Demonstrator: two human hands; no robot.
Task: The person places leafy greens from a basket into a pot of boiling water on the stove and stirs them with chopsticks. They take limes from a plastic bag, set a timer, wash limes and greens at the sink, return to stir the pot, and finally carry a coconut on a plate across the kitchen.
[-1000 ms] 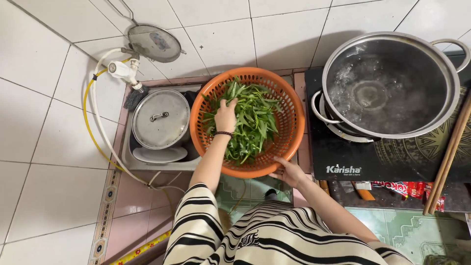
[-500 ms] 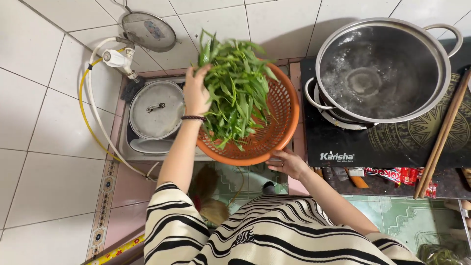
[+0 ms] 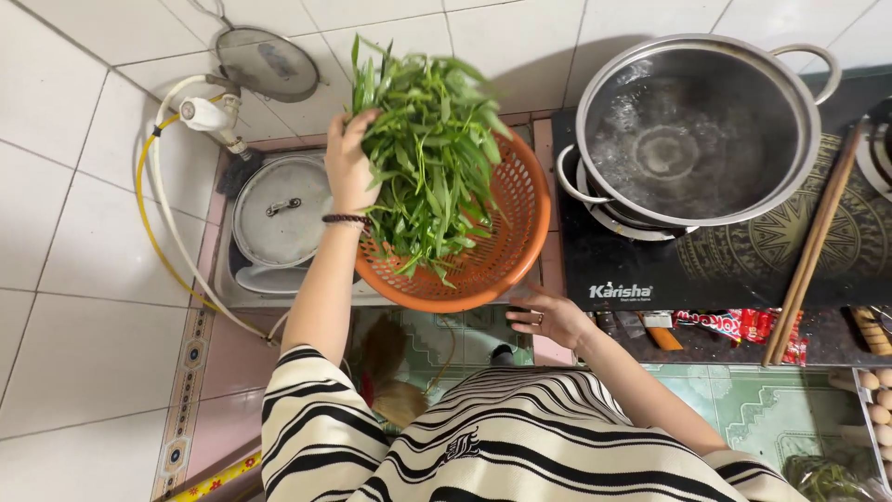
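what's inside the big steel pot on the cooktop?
The steel pot holds bubbling water, with the round bottom showing through the middle. No food visible in it. The greens are outside it, bunched in the left hand over the orange basket.

Single head cam, straight down, close over orange basket (image 3: 465,242) & induction stove (image 3: 734,251)
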